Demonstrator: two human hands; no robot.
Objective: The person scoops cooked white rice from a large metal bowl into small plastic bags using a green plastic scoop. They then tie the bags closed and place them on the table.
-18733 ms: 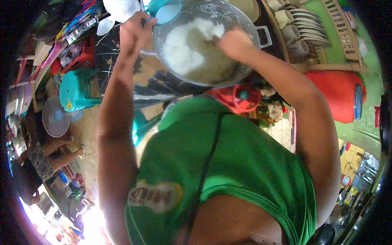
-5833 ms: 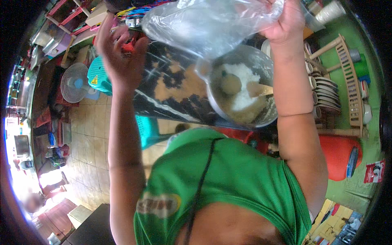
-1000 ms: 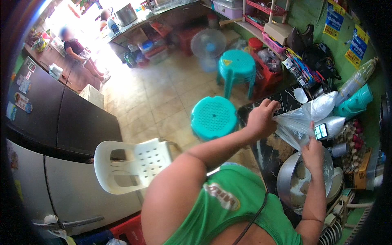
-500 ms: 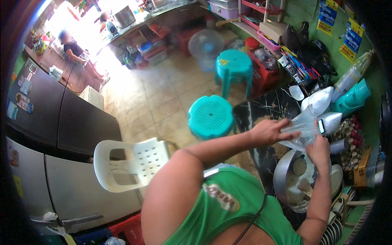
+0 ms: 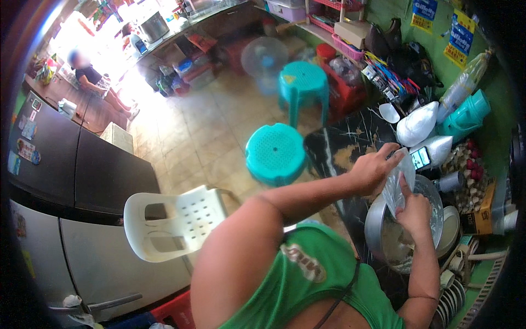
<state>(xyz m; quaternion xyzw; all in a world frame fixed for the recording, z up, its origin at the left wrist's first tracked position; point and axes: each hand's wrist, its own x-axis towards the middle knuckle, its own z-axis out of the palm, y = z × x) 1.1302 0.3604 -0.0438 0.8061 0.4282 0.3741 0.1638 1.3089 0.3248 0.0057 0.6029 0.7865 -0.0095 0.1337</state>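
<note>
A clear plastic bag (image 5: 393, 193) is stretched between my two hands, above the near part of the black marbled table (image 5: 350, 205). My left hand (image 5: 374, 169) pinches its upper left edge with the fingers closed. Lower down, my right hand (image 5: 415, 211) grips the bag's other side, index finger pointing up along the plastic. Directly beneath is a large metal basin (image 5: 375, 227) with a pale, wet mixture (image 5: 395, 241) inside; my right forearm hides part of it. A lit phone (image 5: 421, 158) leans against white filled bags (image 5: 419, 126) just beyond.
Egg trays (image 5: 466, 189), a metal cup (image 5: 452, 181) and a teal pitcher (image 5: 466, 118) crowd the wall side. Plates (image 5: 450, 304) stand in a rack at the near right. Teal stools (image 5: 275, 153) and a white chair (image 5: 175, 222) are on the left. Another person (image 5: 90, 77) stands far off.
The bag has been drawn lower and narrower over the basin. My right hand has moved down and left along it. The phone's screen shows more now, and the whole view has shifted slightly.
</note>
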